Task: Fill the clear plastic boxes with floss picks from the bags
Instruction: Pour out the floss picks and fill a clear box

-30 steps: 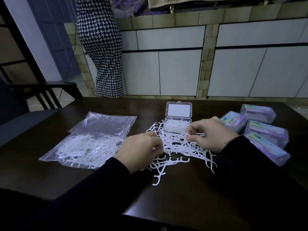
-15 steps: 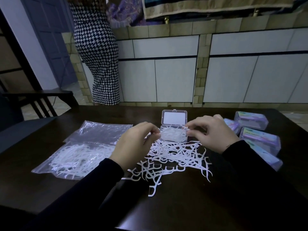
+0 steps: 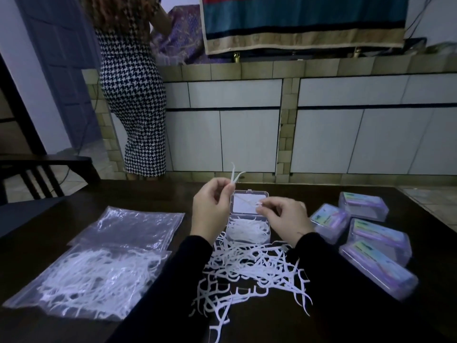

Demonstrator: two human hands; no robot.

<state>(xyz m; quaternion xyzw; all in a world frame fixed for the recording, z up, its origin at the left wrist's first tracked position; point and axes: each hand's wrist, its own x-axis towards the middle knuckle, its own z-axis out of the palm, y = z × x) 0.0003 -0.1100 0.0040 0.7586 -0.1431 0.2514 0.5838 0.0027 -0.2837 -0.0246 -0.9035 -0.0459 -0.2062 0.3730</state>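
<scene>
Both hands (image 3: 210, 209) pinch picks (image 3: 234, 178) — above open box (image 3: 248, 230).

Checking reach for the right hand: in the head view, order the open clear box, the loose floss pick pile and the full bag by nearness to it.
From the right hand:
1. Open clear plastic box, just left.
2. Loose white floss pick pile, below it.
3. Full clear plastic bag, far left.

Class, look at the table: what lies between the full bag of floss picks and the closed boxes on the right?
In the head view, between the full bag and the closed boxes lies a loose pile of floss picks.
</scene>
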